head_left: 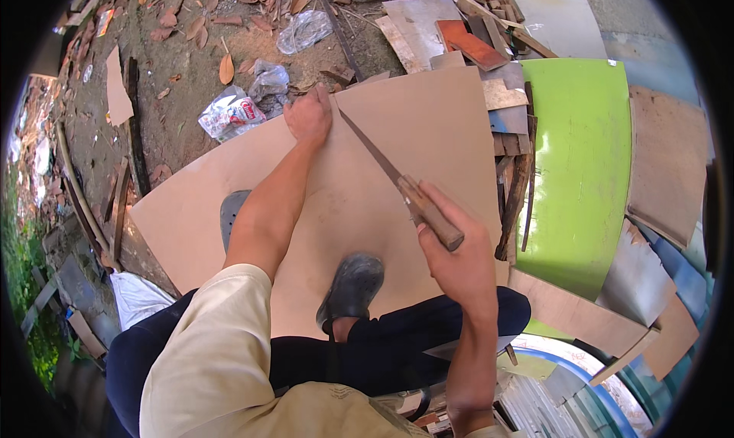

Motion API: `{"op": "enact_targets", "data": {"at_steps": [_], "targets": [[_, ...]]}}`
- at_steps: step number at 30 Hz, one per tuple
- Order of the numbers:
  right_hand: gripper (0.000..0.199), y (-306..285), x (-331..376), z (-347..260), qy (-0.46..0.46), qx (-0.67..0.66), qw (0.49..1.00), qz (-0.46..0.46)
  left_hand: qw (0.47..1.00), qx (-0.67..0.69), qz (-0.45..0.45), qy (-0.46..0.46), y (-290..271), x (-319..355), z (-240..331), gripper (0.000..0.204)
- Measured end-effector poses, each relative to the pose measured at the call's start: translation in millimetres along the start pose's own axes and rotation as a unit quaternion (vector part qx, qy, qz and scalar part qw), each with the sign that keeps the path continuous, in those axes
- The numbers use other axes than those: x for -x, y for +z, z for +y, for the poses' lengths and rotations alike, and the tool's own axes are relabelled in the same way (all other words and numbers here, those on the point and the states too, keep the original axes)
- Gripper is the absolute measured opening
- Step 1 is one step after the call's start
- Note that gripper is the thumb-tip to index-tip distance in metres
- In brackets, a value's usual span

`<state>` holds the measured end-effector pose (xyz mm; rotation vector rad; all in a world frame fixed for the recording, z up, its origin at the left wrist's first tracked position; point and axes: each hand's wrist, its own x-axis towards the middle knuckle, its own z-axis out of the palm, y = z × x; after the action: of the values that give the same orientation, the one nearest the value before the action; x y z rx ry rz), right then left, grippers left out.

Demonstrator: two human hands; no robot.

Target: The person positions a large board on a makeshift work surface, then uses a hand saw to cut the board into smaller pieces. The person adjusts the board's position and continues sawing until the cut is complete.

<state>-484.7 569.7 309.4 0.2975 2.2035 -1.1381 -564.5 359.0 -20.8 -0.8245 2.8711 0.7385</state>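
Note:
A large brown board (428,124), like thin plywood or hardboard, lies across the ground before me. At its far edge my left hand (309,117) is closed, gripping the edge with some fingers hidden. Just right of those fingers, a short slit runs in from the edge. My right hand (462,262) is closed round the wooden handle of a narrow, tapering handsaw (378,157). The saw slants to the far left, its tip close to the slit; whether it touches the board I cannot tell. One black clog (353,285) stands on the board, and another (232,212) shows by my left forearm.
A bright green panel (577,170) lies to the right, with brown offcuts (665,163) beyond it. Wood scraps (474,44) pile up at the far right. Crumpled plastic wrappers (232,112), dry leaves and sticks litter the dirt at the far left.

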Motion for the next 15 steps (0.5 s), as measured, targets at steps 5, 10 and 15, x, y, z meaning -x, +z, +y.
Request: {"op": "enact_targets", "data": {"at_steps": [5, 10, 15], "targets": [[0.054, 26, 45, 65, -0.074, -0.014, 0.996, 0.054, 1.0, 0.007, -0.002, 0.004, 3, -1, 9, 0.056], [0.057, 68, -41, 54, 0.024, 0.006, 1.0, 0.008, 0.999, -0.033, 0.015, 0.015, 3, 0, 0, 0.056], [0.058, 86, -77, 38, 0.016, 0.022, 1.0, 0.008, 0.998, -0.006, 0.044, 0.04, 8, -10, -1, 0.056]]}}
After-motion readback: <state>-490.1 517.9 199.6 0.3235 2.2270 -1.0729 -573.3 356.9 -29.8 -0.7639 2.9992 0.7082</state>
